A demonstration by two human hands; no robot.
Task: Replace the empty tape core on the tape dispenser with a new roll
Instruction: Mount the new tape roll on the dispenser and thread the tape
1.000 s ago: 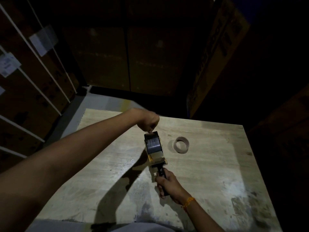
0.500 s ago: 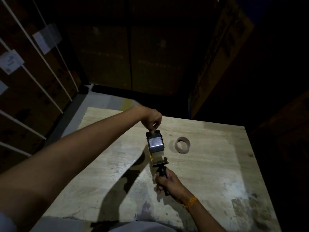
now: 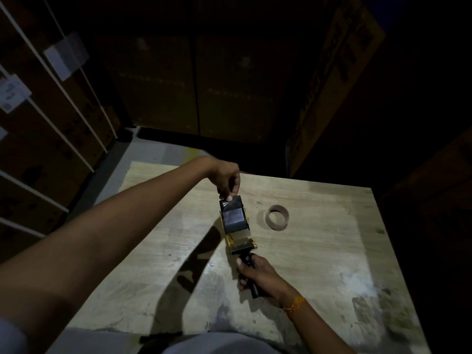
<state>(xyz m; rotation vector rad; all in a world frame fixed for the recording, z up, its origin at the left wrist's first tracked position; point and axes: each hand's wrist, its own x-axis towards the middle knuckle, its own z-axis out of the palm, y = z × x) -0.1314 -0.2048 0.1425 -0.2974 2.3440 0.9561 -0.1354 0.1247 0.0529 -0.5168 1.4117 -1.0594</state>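
Since a moment ago my left hand [image 3: 226, 178] has lifted, pinching the tape end off the new roll [image 3: 233, 217] mounted on the tape dispenser [image 3: 236, 227]; my right hand [image 3: 258, 275] grips its handle; pull straight, keeping the strip flat toward the blade; the empty tape core [image 3: 277, 217] lies beside it on the table [image 3: 332, 251].

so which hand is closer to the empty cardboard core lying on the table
Left, by a small margin. The left hand pinches the tape end up and left of the core; the right hand grips the dispenser handle, below it.
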